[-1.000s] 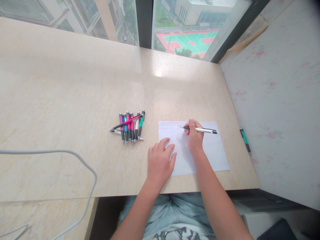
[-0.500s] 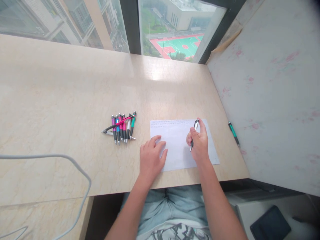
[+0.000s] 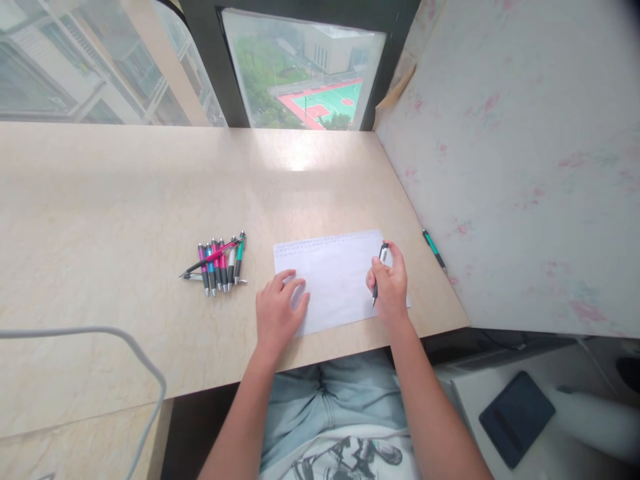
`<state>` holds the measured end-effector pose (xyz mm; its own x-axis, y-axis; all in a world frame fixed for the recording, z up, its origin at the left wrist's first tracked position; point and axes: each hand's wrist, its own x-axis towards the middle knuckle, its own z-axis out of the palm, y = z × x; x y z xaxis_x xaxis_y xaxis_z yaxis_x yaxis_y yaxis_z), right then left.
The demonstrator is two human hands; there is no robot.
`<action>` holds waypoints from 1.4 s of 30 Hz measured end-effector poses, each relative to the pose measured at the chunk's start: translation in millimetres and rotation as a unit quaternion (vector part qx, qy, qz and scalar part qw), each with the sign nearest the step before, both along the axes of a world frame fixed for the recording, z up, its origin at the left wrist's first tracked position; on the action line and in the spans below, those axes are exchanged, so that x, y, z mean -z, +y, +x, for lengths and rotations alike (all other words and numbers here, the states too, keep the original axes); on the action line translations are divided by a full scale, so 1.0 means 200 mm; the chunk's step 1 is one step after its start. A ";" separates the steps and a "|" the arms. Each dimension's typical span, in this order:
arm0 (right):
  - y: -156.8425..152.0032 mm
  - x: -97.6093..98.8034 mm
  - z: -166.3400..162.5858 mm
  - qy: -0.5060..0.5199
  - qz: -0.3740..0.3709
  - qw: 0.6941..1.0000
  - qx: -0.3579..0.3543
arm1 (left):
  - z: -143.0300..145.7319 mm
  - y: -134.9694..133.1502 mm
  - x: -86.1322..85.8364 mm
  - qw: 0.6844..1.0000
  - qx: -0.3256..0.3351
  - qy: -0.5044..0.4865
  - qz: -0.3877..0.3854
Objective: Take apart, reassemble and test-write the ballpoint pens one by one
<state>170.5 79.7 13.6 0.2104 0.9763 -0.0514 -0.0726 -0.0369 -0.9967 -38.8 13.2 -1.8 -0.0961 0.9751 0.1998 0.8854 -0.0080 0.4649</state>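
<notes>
on the cream, marble-patterned worktop [image 3: 125,213], a white rectangular paper sheet [image 3: 336,280] lies partly under the empty left hand [image 3: 280,303]; right hand [image 3: 391,285] grips a white-and-black plastic pen [image 3: 383,254] over it. flatter left fingers should steady the sheet.

The right hand [image 3: 391,288] now sits at the right edge of the paper sheet [image 3: 335,287]; its white-and-black ballpoint pen [image 3: 383,254], earlier tip-left at the sheet's top lines, points toward the sheet's near edge (index finger now beside the button end).
</notes>
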 end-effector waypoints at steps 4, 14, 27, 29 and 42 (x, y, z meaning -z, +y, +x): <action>-0.01 0.02 0.09 -0.129 -0.033 0.991 -0.003 | 0.00 0.01 0.01 1.000 0.005 0.004 0.007; 0.08 0.00 0.43 -0.641 -0.125 0.756 -0.027 | -0.01 0.01 0.00 1.000 0.012 0.004 0.020; 0.07 0.06 0.51 -0.614 -0.077 0.785 0.007 | -0.02 0.01 0.01 1.000 0.012 0.005 0.019; 0.06 0.07 0.50 -0.608 -0.088 0.789 0.023 | -0.02 0.01 0.01 1.000 0.012 0.005 0.017; 0.23 -0.06 0.56 -0.664 -0.241 0.708 0.004 | -0.02 0.01 0.01 1.000 0.015 0.003 0.023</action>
<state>282.0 125.8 26.2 0.3912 0.9112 -0.1288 0.9144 -0.4008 -0.0578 -42.9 15.1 -3.6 -0.0656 0.9671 0.2459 0.8875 -0.0561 0.4574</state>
